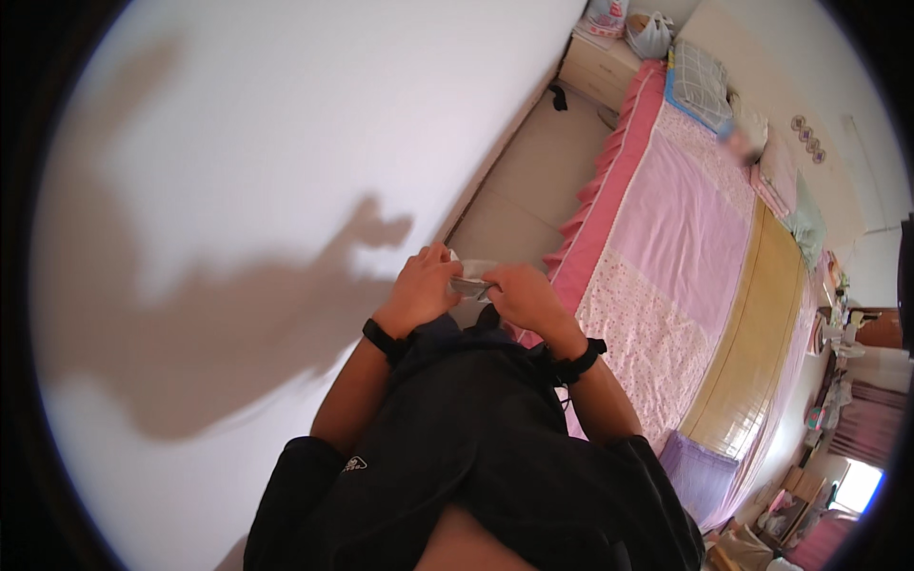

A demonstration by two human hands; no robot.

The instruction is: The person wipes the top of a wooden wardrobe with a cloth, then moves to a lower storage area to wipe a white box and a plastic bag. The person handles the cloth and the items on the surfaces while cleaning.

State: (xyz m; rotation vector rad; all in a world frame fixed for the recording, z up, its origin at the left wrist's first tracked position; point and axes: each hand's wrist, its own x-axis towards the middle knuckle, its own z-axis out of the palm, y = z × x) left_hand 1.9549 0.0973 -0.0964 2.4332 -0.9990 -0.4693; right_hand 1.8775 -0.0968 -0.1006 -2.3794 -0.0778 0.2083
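Observation:
Both hands are in front of my body, near the white wall. Between them is a small, pale, thin, folded piece, perhaps cloth or plastic; its kind cannot be told. My left hand is closed on its left end, fingers bent around it. Its right end is pinched between the thumb and fingers of my right hand. A greyish lower edge of the piece shows between the two hands. Black bands circle my wrists, and dark clothing lies below the hands.
The white wall fills the left side, with my shadow on it. To the right stands a bed with a pink ruffled edge. Tiled floor runs between them to a pale drawer cabinet. A dark object lies on the floor there.

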